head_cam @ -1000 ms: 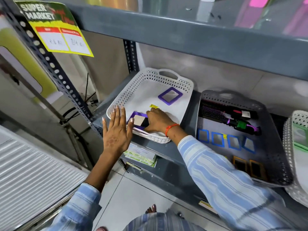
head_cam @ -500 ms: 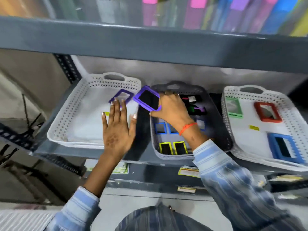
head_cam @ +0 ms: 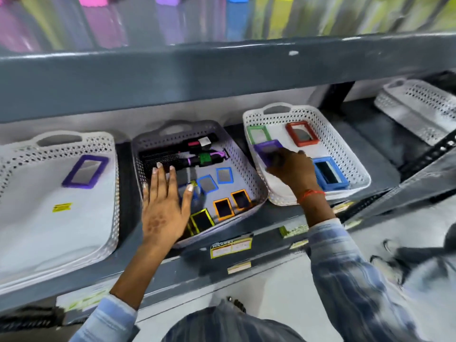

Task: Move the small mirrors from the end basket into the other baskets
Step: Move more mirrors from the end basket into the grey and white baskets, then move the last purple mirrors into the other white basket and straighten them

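**Shelf stock, mirrors and baskets — one moment**

Landmark: grey basket, middle of the shelf.

- Inside the grey basket: black hairbrushes along the far wall; small blue-framed mirrors mid-floor; orange-framed mirrors and yellow-framed mirrors toward the near wall.
- Left of the grey basket, just beside it: end basket, white, perforated. Contents: one purple-framed mirror lying flat toward the far end, and a yellow sticker on the floor nearer the front.
- Right of the grey basket, just beside it: white basket, perforated, handle at the far side. Contents lying flat: green-framed mirror at the far left corner, red-framed mirror far middle, large blue-framed mirror near right.
- Further right of the grey basket, well apart, past the upright post: another white basket, blurred.
- Right hand: over the left part of the white basket, fingers closed around a second purple mirror, tilted, partly hidden by the fingers. Contact with the basket floor: cannot tell.
- Left hand: spread flat, fingers apart, holding nothing, above the near-left part of the grey basket, covering some of the small mirrors.
- Below the grey basket, on the shelf's front edge: price label, print unreadable.
- Sleeves: blue-and-white striped; orange thread band on the right wrist.
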